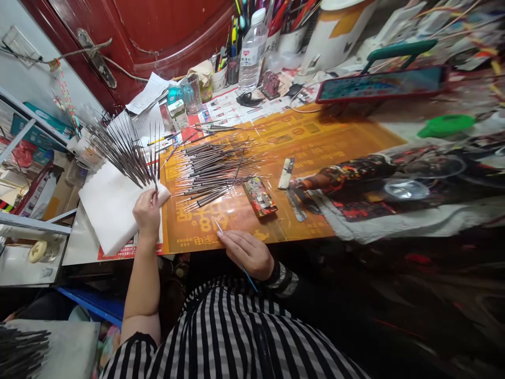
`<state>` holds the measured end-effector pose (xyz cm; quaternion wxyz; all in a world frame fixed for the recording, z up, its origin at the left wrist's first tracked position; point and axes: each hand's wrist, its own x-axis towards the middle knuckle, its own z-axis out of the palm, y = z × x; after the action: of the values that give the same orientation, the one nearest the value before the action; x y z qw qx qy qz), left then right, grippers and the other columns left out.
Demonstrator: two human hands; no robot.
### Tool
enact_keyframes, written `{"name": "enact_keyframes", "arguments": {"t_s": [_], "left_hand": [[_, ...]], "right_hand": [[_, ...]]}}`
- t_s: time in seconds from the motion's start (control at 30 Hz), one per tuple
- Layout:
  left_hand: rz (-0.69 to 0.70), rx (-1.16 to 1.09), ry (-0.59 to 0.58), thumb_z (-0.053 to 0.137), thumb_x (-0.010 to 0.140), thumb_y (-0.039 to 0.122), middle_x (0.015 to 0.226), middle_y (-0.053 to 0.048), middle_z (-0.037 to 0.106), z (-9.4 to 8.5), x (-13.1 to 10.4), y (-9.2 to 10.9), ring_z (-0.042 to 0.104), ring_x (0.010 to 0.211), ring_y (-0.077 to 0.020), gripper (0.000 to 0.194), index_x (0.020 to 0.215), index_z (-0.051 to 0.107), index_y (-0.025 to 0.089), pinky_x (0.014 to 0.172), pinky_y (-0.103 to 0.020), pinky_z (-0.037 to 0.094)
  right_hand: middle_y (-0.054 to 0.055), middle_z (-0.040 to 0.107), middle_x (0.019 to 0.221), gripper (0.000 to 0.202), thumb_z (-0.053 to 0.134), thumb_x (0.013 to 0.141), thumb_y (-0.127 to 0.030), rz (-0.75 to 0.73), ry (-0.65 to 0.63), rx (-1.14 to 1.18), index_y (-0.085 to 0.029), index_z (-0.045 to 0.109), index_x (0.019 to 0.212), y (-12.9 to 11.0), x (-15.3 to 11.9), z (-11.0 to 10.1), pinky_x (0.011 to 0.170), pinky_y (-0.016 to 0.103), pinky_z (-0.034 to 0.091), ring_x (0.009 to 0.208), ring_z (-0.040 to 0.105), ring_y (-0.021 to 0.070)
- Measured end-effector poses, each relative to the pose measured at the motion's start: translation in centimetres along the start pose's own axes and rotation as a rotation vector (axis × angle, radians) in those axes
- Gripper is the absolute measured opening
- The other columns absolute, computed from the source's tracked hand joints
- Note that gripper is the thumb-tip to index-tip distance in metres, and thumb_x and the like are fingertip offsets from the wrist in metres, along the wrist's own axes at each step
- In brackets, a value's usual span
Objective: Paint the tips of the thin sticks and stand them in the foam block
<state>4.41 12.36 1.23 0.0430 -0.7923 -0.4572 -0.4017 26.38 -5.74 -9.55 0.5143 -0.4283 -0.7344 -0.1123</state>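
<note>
My left hand [147, 211] is closed on a thin dark stick [156, 176] at the right corner of a white foam block [112, 202]. Many similar dark sticks [128, 155] stand fanned out in the foam, just behind that hand. In my right hand [250, 253], near the table's front edge, is a slim blue-handled brush [248, 278], its pale tip pointing up and left. A pile of dark sticks [213, 171] lies on the orange mat [311, 227] between and beyond my hands. Right of the pile rests a paint-stained block [260, 196].
Behind the mat stand a water bottle [251, 52], a glass [191, 95] and pots of pens. A phone [381, 84] leans in a green-topped holder at the back right. Paint-stained tools and a white cloth [355, 227] lie at the right.
</note>
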Motion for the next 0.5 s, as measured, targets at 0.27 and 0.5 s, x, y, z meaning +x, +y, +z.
{"name": "enact_keyframes", "arguments": {"t_s": [0.27, 0.5], "left_hand": [[-0.235, 0.11, 0.005, 0.06, 0.089, 0.028, 0.091, -0.006, 0.075, 1.5, 1.9, -2.4, 0.069, 0.084, -0.0182, 0.017, 0.092, 0.074, 0.02, 0.079, -0.028, 0.049], [-0.213, -0.001, -0.101, 0.061, 0.079, 0.036, 0.092, -0.007, 0.076, 3.7, 2.3, 1.0, 0.069, 0.087, -0.0241, 0.025, 0.096, 0.076, 0.025, 0.074, -0.033, 0.051]], "right_hand": [[0.014, 0.073, 0.114, 0.058, 0.053, 0.095, -0.007, -0.009, 0.019, -0.012, -0.011, 0.04, 0.152, -0.1, 0.5, -0.1, 0.088, 0.04, 0.064, 0.105, 0.07, 0.0249], [0.015, 0.074, 0.108, 0.041, 0.048, 0.095, -0.012, -0.026, 0.023, -0.063, -0.009, 0.059, 0.135, 0.1, 1.3, 1.0, 0.091, 0.037, 0.064, 0.102, 0.072, 0.0229]]}}
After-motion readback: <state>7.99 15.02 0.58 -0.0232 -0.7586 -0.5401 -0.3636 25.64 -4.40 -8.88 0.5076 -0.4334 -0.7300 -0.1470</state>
